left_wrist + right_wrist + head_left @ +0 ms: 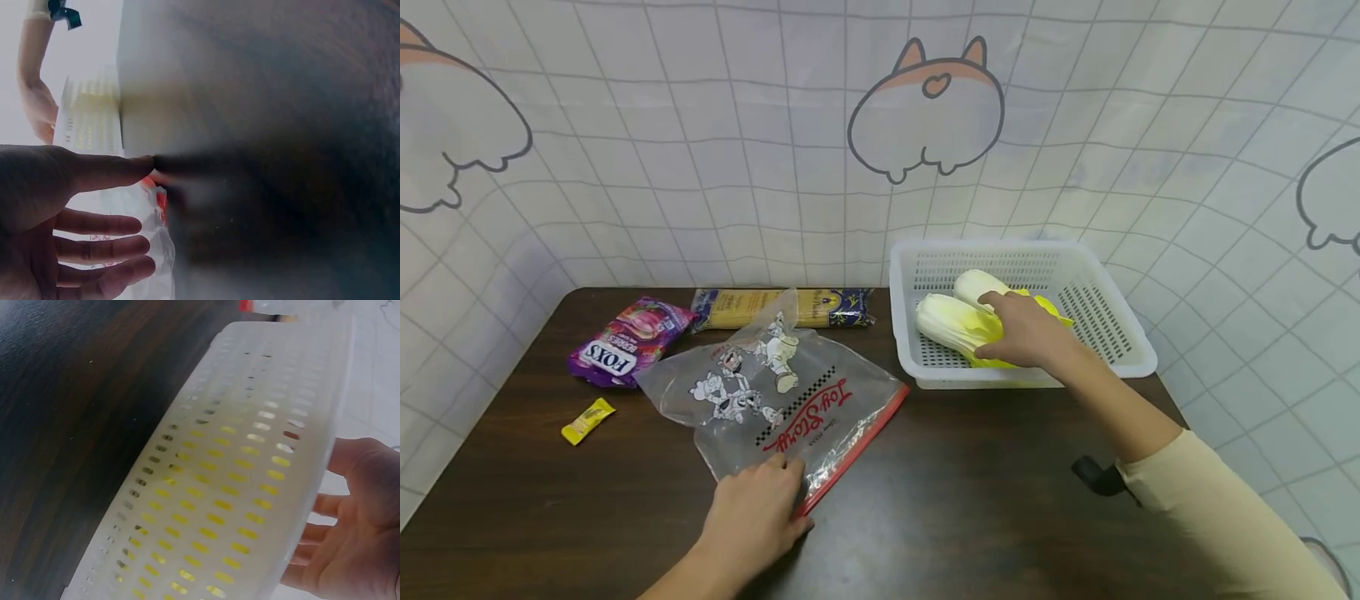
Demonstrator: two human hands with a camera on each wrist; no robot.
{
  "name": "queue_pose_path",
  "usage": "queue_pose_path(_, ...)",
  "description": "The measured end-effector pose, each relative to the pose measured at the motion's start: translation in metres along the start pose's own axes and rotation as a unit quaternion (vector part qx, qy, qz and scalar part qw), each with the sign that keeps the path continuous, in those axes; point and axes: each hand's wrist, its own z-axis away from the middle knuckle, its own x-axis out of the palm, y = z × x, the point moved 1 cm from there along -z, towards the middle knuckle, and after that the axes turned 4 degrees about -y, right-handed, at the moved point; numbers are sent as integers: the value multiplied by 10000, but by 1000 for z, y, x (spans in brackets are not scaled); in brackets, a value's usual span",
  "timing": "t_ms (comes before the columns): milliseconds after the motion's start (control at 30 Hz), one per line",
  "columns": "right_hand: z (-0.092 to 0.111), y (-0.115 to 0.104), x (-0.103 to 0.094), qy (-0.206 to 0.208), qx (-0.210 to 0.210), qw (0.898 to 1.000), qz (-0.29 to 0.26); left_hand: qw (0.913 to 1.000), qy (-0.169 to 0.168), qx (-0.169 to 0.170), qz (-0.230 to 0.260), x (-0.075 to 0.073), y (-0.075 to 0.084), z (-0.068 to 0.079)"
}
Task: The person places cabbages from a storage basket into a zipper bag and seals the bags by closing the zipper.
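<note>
My left hand [751, 510] rests at the lower corner of a clear plastic zip bag [730, 450] with Toy Story print and a red strip. In the left wrist view the fingers [103, 249] of that hand are fairly straight beside the bag. My right hand [1026, 332] reaches over the rim of a white perforated basket [1101, 325]. Its thumb and fingers are spread above two napa cabbages [947, 323], pale with yellow leaves. Through the basket's holes the right wrist view shows yellow; the basket wall partly hides the right fingertips, so contact with the cabbages is unclear.
Left of the bag lies a purple Fox's Berries candy packet [625, 342], with a small yellow wrapped sweet [587, 421] in front. A pack of dry spaghetti [745, 307] lies behind the bag. A tiled-pattern curtain [760, 167] borders the dark table [925, 500].
</note>
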Motion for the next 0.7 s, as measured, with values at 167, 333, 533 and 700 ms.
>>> queue_pose_path(167, -5, 3, 3, -87, -62, 9999, 68, 9999, 89, 54, 27, 2, 0, 0)
queue_pose_path(333, -11, 5, 5, -221, -28, 9996, 144, 9998, 32, 6, 210, 2, -3, 1)
queue_pose_path(533, -22, 7, 8, -420, -110, 9984, 363, 9990, 91, -72, 426, 0, -6, 3)
queue_pose_path(700, -26, 6, 8, -499, -153, 9976, 454, 9979, -33, -223, 607, -1, -9, 4)
